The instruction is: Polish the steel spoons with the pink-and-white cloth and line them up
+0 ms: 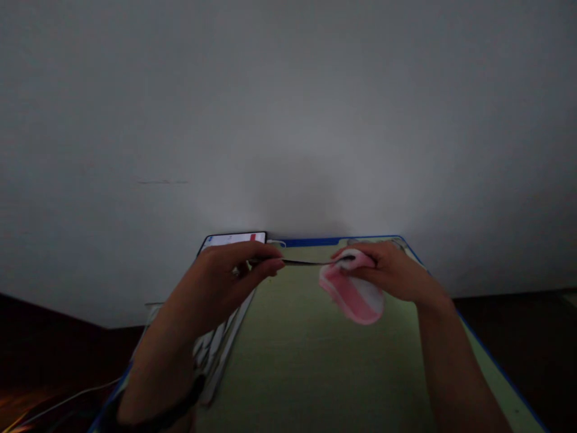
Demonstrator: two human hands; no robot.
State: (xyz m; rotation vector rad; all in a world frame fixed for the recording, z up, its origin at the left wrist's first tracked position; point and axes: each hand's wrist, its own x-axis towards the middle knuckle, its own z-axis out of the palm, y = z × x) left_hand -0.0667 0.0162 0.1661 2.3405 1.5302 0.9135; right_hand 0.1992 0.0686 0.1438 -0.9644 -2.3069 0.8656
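My left hand pinches one end of a thin, dark, flat strip between thumb and fingers. The strip stretches level across to my right hand. There, a pink-and-white cloth is gripped in my right fingers and folded about the strip's other end, its lower part hanging down above the table. What the strip is made of cannot be made out. Below my left wrist lie several long, pale strips in a loose pile, partly hidden by my forearm.
Behind my left hand a phone with a lit screen leans near the wall, a white cable beside it. The greenish table has a blue edge. Some clear object is partly hidden behind my right hand.
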